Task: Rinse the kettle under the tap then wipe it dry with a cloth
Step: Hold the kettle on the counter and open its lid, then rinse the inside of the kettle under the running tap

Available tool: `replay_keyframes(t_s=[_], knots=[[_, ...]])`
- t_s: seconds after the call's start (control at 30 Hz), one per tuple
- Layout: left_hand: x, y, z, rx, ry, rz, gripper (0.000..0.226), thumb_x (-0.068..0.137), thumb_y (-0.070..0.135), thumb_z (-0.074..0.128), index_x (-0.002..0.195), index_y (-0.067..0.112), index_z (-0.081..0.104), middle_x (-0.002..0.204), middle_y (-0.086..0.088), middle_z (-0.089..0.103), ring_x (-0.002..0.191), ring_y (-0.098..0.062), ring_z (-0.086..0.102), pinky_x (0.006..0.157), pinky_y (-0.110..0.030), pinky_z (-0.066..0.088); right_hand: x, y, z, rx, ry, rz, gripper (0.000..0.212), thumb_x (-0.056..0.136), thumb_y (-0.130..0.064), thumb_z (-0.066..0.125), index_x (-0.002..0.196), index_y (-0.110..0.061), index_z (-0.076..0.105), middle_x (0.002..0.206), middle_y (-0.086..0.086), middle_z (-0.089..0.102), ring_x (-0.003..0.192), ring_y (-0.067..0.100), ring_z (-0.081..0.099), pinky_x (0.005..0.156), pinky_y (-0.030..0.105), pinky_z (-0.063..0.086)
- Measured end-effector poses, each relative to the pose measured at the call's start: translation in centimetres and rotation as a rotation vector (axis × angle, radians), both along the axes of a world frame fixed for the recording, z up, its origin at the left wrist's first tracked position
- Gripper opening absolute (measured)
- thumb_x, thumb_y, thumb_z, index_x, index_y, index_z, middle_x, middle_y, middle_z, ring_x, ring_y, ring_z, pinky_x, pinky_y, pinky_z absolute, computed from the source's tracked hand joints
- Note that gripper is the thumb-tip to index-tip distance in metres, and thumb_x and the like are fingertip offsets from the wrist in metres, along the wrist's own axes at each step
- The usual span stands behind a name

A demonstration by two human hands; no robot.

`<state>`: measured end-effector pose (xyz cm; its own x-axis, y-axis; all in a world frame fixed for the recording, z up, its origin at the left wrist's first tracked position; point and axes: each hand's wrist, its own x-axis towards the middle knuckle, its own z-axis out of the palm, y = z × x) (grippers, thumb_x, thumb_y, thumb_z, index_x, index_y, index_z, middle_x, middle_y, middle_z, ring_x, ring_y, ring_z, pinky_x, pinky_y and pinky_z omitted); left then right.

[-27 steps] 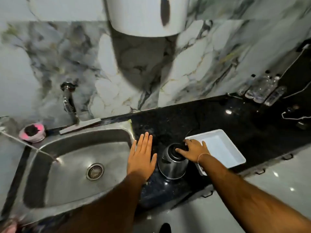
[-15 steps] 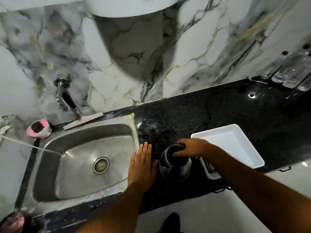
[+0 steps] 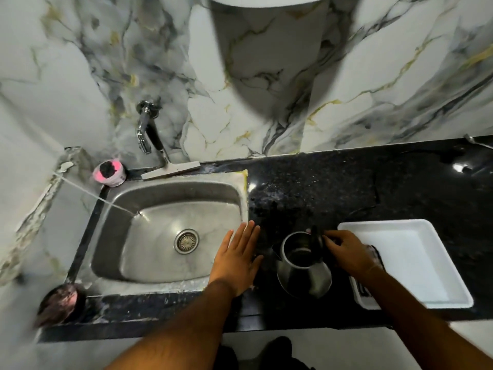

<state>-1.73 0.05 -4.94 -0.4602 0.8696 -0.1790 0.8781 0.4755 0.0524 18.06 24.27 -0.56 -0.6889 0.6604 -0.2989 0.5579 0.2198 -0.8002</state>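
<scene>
A steel kettle (image 3: 304, 271) stands upright on the black counter (image 3: 320, 188), just right of the sink, its lid flipped up and its inside dark. My right hand (image 3: 349, 252) grips the kettle at its lid and handle on the right side. My left hand (image 3: 237, 260) lies flat and open on the sink's right rim, a short gap left of the kettle. The chrome tap (image 3: 144, 129) sticks out of the marble wall above the steel sink (image 3: 165, 231). I see no cloth.
A white rectangular tray (image 3: 410, 263) sits right of the kettle, partly under my right wrist. A squeegee (image 3: 170, 169) and a pink tub (image 3: 109, 172) rest behind the sink. A dark round object (image 3: 61, 303) sits at the sink's front left corner. A thin water jet (image 3: 93, 196) crosses into the sink.
The view has tilted down and closer. My right hand has shifted from the kettle's top to its right side, and the lid now stands open. My left hand stays flat by the sink.
</scene>
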Motion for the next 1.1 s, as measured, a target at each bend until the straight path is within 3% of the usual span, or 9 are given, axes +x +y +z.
replay_keyframes(t_s=[0.2,0.27,0.37,0.5,0.63,0.73,0.9,1.0,1.1], knots=[[-4.6,-2.4,0.1,-0.008,-0.022,0.041,0.076,0.106,0.061,0.009,0.168,0.023,-0.015,0.176,0.001,-0.023,0.161,-0.019,-0.026,0.129,-0.044,-0.016,-0.8,-1.7,0.4,-0.11,0.113,-0.14,0.049,0.107,-0.005,0.067,0.062,-0.022,0.079,0.047,-0.006,0.062,0.043,0.0,0.046,0.043,0.018,0.036],[-7.0,-3.6,0.6,0.046,-0.015,0.086,0.076,0.107,0.061,0.013,0.169,0.023,-0.008,0.178,0.0,-0.015,0.163,-0.02,-0.02,0.13,-0.044,-0.013,-1.4,-2.5,1.6,-0.086,0.172,-0.174,0.045,0.106,-0.016,0.068,0.061,-0.016,0.071,0.044,-0.005,0.056,0.042,0.003,0.039,0.039,0.013,0.03],[-12.1,-4.4,2.4,0.202,-0.007,0.269,0.073,0.108,0.059,0.024,0.17,0.019,0.018,0.178,-0.006,0.015,0.166,-0.023,0.003,0.134,-0.047,-0.001,-3.1,-3.9,4.0,-0.135,0.295,-0.211,0.033,0.111,-0.022,0.063,0.088,-0.009,0.084,0.053,-0.001,0.065,0.045,0.005,0.044,0.04,0.015,0.032],[-21.7,-3.9,7.1,0.471,0.12,0.689,0.059,0.102,0.054,0.05,0.141,0.01,0.056,0.142,-0.016,0.061,0.14,-0.035,0.051,0.127,-0.053,0.024,-8.2,-6.5,6.1,-0.103,0.355,-0.181,0.041,0.107,0.006,0.059,0.077,-0.02,0.069,0.053,-0.011,0.061,0.046,-0.002,0.044,0.041,0.021,0.03],[-31.8,-2.9,11.9,0.471,-0.006,0.94,0.058,0.096,0.066,0.05,0.116,0.014,0.064,0.115,-0.013,0.076,0.117,-0.037,0.068,0.12,-0.053,0.031,-16.4,-9.3,5.7,-0.124,0.42,-0.237,0.016,0.093,-0.007,0.069,0.077,-0.008,0.07,0.051,-0.007,0.058,0.045,-0.003,0.044,0.041,0.013,0.037],[-36.8,-1.5,13.6,0.301,-0.158,0.898,0.068,0.091,0.077,0.042,0.109,0.019,0.073,0.109,-0.013,0.077,0.109,-0.037,0.071,0.114,-0.053,0.039,-22.9,-11.0,4.9,-0.101,0.444,-0.239,0.016,0.086,-0.016,0.065,0.079,-0.002,0.069,0.053,-0.004,0.058,0.047,-0.001,0.045,0.043,0.016,0.039],[-41.6,-0.2,12.6,0.181,-0.111,0.726,0.064,0.087,0.075,0.053,0.106,0.02,0.078,0.102,-0.007,0.078,0.099,-0.034,0.074,0.079,-0.036,0.048,-33.1,-12.4,1.8,-0.076,0.325,-0.217,0.018,0.099,0.011,0.064,0.082,0.006,0.068,0.067,0.002,0.057,0.068,0.014,0.049,0.063,0.028,0.04],[-43.0,-0.2,11.9,0.13,-0.069,0.655,0.058,0.079,0.072,0.058,0.1,0.022,0.077,0.093,-0.002,0.077,0.092,-0.03,0.075,0.072,-0.034,0.045,-38.4,-12.9,-0.2,-0.105,0.271,-0.221,0.028,0.096,0.005,0.068,0.07,-0.007,0.063,0.062,-0.008,0.056,0.065,0.008,0.05,0.064,0.028,0.043],[-43.9,-0.1,11.3,0.132,-0.08,0.579,0.055,0.077,0.071,0.058,0.093,0.021,0.075,0.082,0.001,0.071,0.085,-0.028,0.074,0.069,-0.032,0.043,-42.9,-13.9,-1.6,-0.171,0.275,-0.244,0.027,0.091,-0.02,0.073,0.08,0.002,0.061,0.068,0.015,0.06,0.073,0.017,0.054,0.069,0.04,0.049]])
